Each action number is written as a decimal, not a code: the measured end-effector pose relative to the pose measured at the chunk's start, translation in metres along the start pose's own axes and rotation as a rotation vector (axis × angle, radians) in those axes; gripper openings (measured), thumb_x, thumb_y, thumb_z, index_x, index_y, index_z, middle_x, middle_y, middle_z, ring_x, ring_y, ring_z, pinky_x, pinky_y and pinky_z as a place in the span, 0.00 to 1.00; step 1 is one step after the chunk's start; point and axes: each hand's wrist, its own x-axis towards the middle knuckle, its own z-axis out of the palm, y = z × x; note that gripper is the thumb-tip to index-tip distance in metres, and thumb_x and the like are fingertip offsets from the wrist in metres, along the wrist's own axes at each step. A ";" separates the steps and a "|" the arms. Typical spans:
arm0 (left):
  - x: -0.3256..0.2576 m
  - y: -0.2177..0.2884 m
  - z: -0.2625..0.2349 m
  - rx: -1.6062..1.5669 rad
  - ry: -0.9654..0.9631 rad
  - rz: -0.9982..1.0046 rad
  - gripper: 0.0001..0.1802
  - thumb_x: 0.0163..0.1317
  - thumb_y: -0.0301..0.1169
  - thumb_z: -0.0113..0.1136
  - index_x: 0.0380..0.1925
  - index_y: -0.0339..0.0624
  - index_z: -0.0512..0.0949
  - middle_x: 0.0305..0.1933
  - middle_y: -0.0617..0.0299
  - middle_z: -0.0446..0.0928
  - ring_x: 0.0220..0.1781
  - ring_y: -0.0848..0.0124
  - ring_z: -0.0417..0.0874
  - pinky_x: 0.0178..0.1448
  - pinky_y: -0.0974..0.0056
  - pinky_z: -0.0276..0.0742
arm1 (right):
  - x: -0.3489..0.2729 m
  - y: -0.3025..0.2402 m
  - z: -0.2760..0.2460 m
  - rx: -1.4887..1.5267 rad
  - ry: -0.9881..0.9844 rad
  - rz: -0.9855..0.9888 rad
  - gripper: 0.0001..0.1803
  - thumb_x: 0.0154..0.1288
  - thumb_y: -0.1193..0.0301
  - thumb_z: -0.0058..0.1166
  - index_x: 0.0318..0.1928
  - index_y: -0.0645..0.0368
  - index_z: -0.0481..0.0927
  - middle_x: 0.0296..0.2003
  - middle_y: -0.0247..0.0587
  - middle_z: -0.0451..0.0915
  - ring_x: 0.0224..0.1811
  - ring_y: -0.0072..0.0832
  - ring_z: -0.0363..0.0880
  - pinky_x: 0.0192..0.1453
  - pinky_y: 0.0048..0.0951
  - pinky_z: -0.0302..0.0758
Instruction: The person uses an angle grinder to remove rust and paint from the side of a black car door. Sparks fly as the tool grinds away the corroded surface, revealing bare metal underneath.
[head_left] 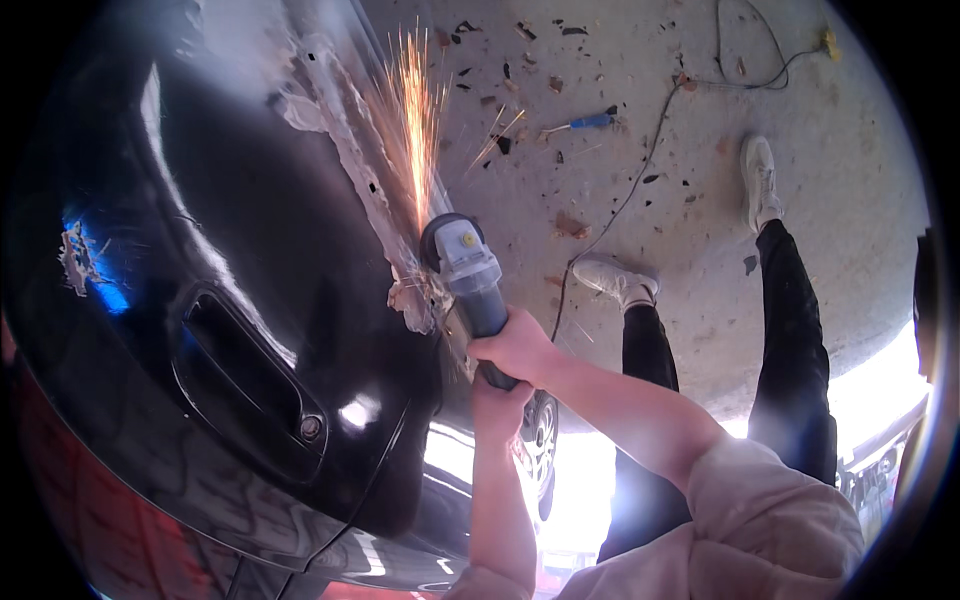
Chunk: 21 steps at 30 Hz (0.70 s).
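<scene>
Both my hands are wrapped around a grey angle grinder. My right hand grips its body behind the silver gear head, and my left hand closes round the rear end below it. The grinder's dark disc is at the torn, bare-metal edge of a black car panel. A stream of orange sparks shoots away from the disc towards the far side. The exact contact between disc and metal is partly hidden by the grinder's head.
A door handle and a scraped patch mark the car's side. On the concrete floor lie dark and reddish fragments, a blue-handled tool and a cable running past my shoes. A wheel shows behind my arms.
</scene>
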 end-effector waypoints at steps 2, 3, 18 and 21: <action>0.012 -0.010 -0.014 0.127 -0.051 -0.109 0.31 0.47 0.29 0.73 0.53 0.34 0.75 0.41 0.60 0.82 0.40 0.74 0.84 0.45 0.66 0.78 | 0.010 -0.002 -0.005 0.033 -0.031 0.146 0.28 0.46 0.62 0.71 0.46 0.69 0.82 0.36 0.51 0.85 0.40 0.39 0.86 0.49 0.37 0.79; 0.013 -0.007 -0.012 0.105 -0.048 -0.121 0.31 0.48 0.29 0.73 0.53 0.34 0.75 0.41 0.60 0.82 0.40 0.74 0.84 0.45 0.66 0.78 | 0.018 -0.002 -0.009 0.049 -0.045 0.209 0.29 0.47 0.62 0.71 0.46 0.69 0.82 0.36 0.51 0.85 0.41 0.39 0.86 0.50 0.37 0.79; 0.016 0.001 0.000 -0.022 0.032 0.067 0.29 0.48 0.26 0.71 0.53 0.34 0.74 0.43 0.59 0.81 0.43 0.73 0.84 0.46 0.67 0.79 | 0.015 -0.016 -0.010 -0.012 -0.007 0.088 0.25 0.45 0.62 0.70 0.41 0.68 0.83 0.34 0.51 0.85 0.38 0.39 0.86 0.46 0.38 0.80; 0.032 0.013 -0.003 0.101 -0.086 -0.240 0.31 0.47 0.24 0.71 0.54 0.32 0.72 0.44 0.59 0.80 0.42 0.73 0.83 0.46 0.66 0.79 | 0.024 -0.019 -0.013 0.026 -0.005 0.133 0.24 0.45 0.62 0.70 0.40 0.68 0.83 0.34 0.50 0.85 0.38 0.38 0.86 0.47 0.37 0.79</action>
